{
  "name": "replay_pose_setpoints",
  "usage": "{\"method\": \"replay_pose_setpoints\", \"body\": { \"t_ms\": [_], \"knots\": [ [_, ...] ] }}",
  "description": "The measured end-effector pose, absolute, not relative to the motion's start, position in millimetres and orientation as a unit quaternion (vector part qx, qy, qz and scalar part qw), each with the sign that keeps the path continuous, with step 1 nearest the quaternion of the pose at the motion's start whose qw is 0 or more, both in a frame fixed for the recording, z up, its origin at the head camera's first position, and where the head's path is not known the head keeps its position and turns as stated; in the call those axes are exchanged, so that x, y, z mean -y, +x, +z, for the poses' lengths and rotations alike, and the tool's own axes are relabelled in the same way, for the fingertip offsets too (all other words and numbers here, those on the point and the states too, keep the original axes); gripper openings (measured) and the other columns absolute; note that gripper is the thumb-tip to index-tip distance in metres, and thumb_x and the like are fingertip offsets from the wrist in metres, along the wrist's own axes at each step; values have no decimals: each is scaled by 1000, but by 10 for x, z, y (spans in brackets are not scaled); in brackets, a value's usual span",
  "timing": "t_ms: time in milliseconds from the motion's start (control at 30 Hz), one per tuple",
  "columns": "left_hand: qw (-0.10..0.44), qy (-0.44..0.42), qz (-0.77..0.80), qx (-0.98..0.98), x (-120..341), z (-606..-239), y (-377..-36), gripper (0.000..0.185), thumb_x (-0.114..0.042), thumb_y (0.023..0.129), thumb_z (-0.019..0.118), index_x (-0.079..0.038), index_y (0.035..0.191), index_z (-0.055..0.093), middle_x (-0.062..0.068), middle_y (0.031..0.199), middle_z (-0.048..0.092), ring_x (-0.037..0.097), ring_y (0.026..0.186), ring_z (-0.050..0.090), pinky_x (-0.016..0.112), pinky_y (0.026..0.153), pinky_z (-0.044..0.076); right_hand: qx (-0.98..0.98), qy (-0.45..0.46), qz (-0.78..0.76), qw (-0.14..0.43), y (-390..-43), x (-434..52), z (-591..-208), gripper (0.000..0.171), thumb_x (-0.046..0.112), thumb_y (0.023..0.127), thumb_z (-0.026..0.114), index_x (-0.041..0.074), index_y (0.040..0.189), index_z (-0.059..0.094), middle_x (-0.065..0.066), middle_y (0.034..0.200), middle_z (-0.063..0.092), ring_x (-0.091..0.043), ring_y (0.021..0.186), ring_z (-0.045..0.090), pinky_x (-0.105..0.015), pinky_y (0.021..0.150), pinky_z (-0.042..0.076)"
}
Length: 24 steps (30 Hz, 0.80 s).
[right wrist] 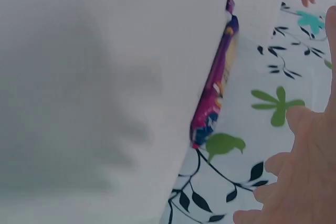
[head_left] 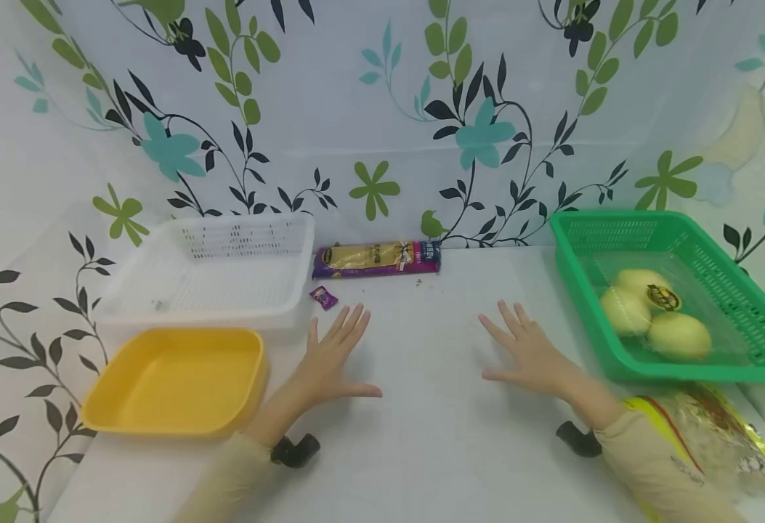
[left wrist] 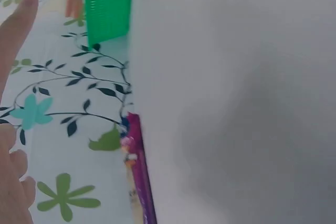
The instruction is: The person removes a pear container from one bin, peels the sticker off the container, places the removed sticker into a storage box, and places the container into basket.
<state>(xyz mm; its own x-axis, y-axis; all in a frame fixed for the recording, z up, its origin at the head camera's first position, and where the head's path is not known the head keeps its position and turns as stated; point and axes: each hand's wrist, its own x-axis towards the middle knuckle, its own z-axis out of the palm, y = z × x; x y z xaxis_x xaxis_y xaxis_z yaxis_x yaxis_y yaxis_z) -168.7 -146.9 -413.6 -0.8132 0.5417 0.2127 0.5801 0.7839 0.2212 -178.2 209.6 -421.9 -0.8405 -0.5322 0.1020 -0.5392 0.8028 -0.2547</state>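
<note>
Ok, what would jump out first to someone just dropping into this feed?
Both hands lie flat with fingers spread on the white table, left hand and right hand holding nothing. At the right stands a green basket with bagged pale fruit; at the left, a yellow tray in front of a white basket. A purple packet lies against the leaf-patterned back wall.

Left hand [left wrist: 11,108] spread beside purple packet [left wrist: 140,182] and green basket [left wrist: 109,4].
</note>
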Motion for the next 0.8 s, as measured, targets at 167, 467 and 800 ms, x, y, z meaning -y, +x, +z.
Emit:
{"method": "replay_pose_setpoints", "body": {
  "t_ms": [167,467,800],
  "knots": [
    [82,-315,-179,928,1276,-4059,-1793,113,-69,60,64,-20,145,8,-1,148,-3,19,132,-9,61,94,-8,945,292,148,20,-1798,-2264,-4073,90,55,72,65,23,143,22,-21,145,0,-43,128,-8,-68,90,10],
    [54,-332,-224,915,793,-4000,-1892,110,-65,63,64,-24,145,3,-6,147,-9,14,131,-15,58,96,-8,943,296,124,85,-1806,-2641,-3823,90,51,70,69,24,143,23,-22,145,-2,-45,127,-9,-70,87,12],
    [30,-356,-257,898,173,-3908,-1967,105,-62,66,65,-28,144,4,-9,147,-6,12,130,-16,59,95,-7,955,258,111,94,-1881,-3113,-3659,90,48,74,66,23,144,16,-31,141,3,-51,123,-8,-68,89,6]
  ]
}}
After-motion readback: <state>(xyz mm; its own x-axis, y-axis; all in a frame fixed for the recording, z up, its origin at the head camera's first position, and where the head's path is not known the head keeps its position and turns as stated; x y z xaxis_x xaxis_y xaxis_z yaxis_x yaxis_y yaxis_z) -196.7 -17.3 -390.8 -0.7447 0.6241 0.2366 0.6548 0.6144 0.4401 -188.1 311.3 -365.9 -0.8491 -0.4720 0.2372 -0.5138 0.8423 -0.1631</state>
